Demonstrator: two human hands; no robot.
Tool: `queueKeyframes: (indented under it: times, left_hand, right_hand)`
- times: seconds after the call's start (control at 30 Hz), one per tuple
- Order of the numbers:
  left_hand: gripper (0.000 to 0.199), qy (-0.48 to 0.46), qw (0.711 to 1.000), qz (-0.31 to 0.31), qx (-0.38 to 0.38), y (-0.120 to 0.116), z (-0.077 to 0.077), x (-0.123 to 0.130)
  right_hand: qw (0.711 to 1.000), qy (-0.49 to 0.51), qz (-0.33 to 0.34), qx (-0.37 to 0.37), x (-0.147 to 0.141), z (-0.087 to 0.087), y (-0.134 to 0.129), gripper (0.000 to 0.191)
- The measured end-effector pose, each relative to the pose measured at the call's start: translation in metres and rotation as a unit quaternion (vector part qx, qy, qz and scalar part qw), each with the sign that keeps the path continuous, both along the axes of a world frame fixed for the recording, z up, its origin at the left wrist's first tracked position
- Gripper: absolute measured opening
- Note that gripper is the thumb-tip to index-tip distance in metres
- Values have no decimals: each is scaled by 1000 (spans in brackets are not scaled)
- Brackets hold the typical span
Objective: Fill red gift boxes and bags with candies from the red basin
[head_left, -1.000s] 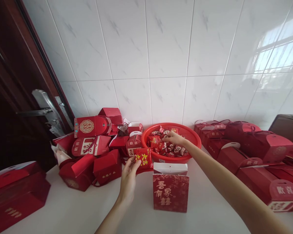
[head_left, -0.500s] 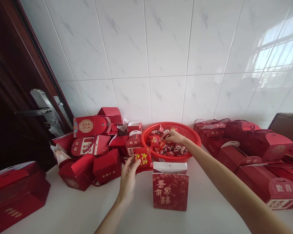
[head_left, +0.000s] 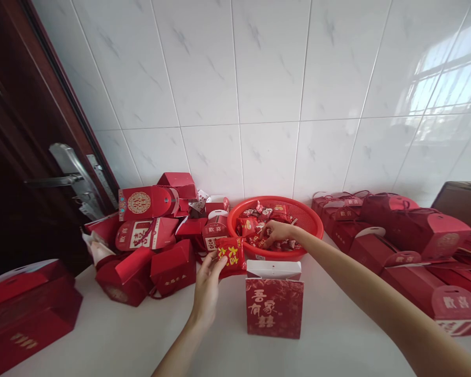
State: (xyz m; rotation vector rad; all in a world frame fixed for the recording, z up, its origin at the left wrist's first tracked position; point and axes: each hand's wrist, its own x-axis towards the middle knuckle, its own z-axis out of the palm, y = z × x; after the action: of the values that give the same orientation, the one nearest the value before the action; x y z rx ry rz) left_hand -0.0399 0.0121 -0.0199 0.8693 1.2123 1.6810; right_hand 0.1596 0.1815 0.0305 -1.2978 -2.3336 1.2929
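My left hand (head_left: 209, 277) pinches a red snack packet (head_left: 231, 254) with yellow lettering, held left of the basket's front. Reaching into the red plastic basket (head_left: 313, 226), my right hand (head_left: 278, 233) has its fingers bent down among wrapped sweets (head_left: 255, 214). Its fingertips are partly hidden, so what they grip, if anything, I cannot make out. Upright in front of the basket stands a red gift box (head_left: 275, 309) with white lettering and its white-lined top showing.
Red gift boxes (head_left: 172, 269) lie piled on the left, with a larger red box (head_left: 27, 319) nearer. More red boxes (head_left: 396, 251) fill the right side. Behind the white table (head_left: 133, 340) is a tiled wall (head_left: 267, 94); a door handle (head_left: 68, 178) is at left.
My right hand has moved slightly down toward the front of the basket, deeper among the sweets. My left hand keeps the packet in nearly the same place.
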Motion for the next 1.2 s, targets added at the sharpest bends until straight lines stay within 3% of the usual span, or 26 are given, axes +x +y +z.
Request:
queueKeyframes:
  times: [0.2, 0.37, 0.57, 0.87, 1.03, 1.2]
  left_hand:
    - [49, -2, 1000, 4, -1, 0, 1, 1]
    - [47, -2, 1000, 9, 3, 0, 3, 2]
    - [47, 1, 1000, 12, 3, 0, 3, 1]
    - [49, 17, 1000, 6, 6, 0, 4, -2]
    - [50, 29, 999, 16, 15, -1, 5, -6]
    - [61, 58, 995, 76, 33, -4, 10, -3]
  right_hand:
    - [999, 1, 24, 22, 0, -1, -1, 30]
    - [997, 48, 27, 46, 0, 1, -3, 19]
    - [983, 166, -31, 75, 3, 7, -1, 34]
    - [947, 306, -96, 18, 2, 14, -3, 52]
    - [918, 378, -122, 17, 6, 30, -21, 55]
    - [910, 402, -100, 35, 28, 56, -63, 45]
